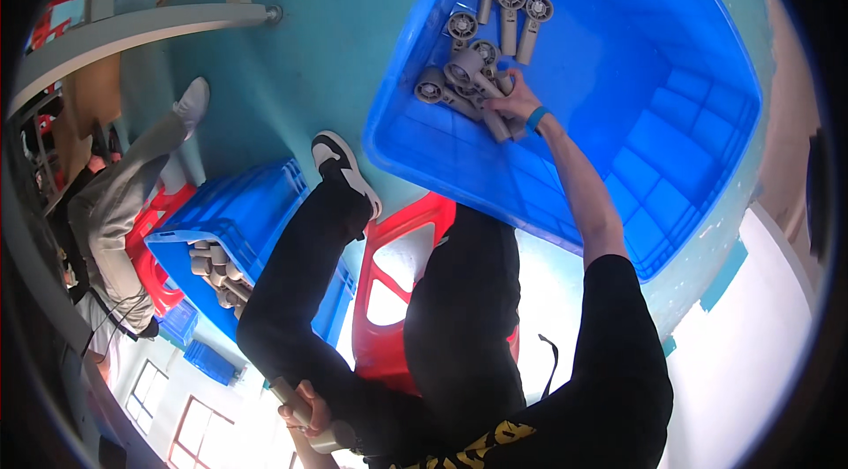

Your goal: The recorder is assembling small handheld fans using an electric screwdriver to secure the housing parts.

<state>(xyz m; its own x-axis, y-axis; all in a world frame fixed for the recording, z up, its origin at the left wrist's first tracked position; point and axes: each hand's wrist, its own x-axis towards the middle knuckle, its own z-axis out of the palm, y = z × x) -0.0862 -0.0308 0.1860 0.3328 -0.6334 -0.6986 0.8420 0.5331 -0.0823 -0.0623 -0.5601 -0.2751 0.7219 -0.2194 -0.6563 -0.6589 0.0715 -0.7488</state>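
My left hand (309, 409) is closed around a grey-beige handheld fan (333, 437), held low in front of my body beside my thigh. Its handle sticks out past my fingers. My right arm reaches into a large blue bin (565, 226), where my right hand (518, 102), with a teal band at the wrist, has its fingers curled on a handheld fan (492, 123) in a loose pile. Several similar fans (510, 18) lie around it on the left side of the bin, some with their round grilles facing up. Part of the gripped fan is hidden by my fingers and by others.
Left of my leg stands a second blue bin (225, 213) with more fans (218, 266) inside. A red stool (375, 292) is beneath me. Another person's leg (119, 213) and a pale metal frame (150, 27) are at the far left. A white surface (742, 345) lies at right.
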